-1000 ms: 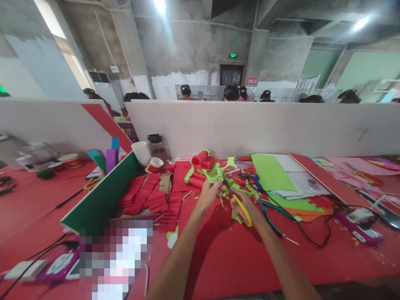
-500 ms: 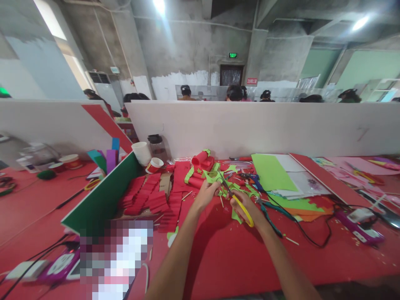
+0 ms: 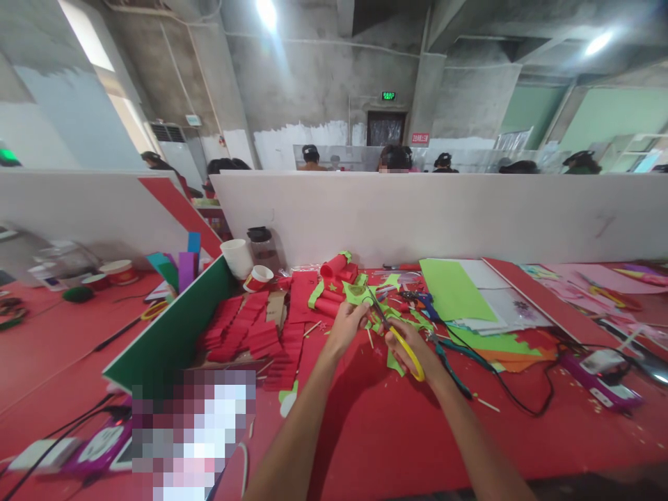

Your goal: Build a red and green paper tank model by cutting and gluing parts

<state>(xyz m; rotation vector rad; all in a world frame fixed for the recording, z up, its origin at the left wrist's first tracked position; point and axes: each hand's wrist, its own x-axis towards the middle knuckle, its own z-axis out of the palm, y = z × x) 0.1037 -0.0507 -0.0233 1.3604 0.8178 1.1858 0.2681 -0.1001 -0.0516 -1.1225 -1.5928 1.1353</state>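
Observation:
My right hand (image 3: 406,342) is closed round the yellow handles of a pair of scissors (image 3: 406,350), whose blades point up and left at a piece of green paper (image 3: 358,295). Pinched in my left hand (image 3: 346,324) is that same green piece, its edge close to the blades. Behind my hands lie red paper rolls (image 3: 334,266) with green bands, and green scraps (image 3: 415,320) spread around the scissors. Whether the blades are cutting at this instant is too small to tell.
Stacked red paper strips (image 3: 265,337) lie left, beside a green divider board (image 3: 170,327). Paper cups (image 3: 258,278) and a dark-lidded bottle (image 3: 261,243) stand at the back. Rightward are green sheets (image 3: 456,289), teal-handled pliers (image 3: 449,365), a black cable (image 3: 547,390) and a purple power strip (image 3: 600,383).
Both hands stay in nearly the same place. The green piece and the scissor blades have shifted slightly against each other.

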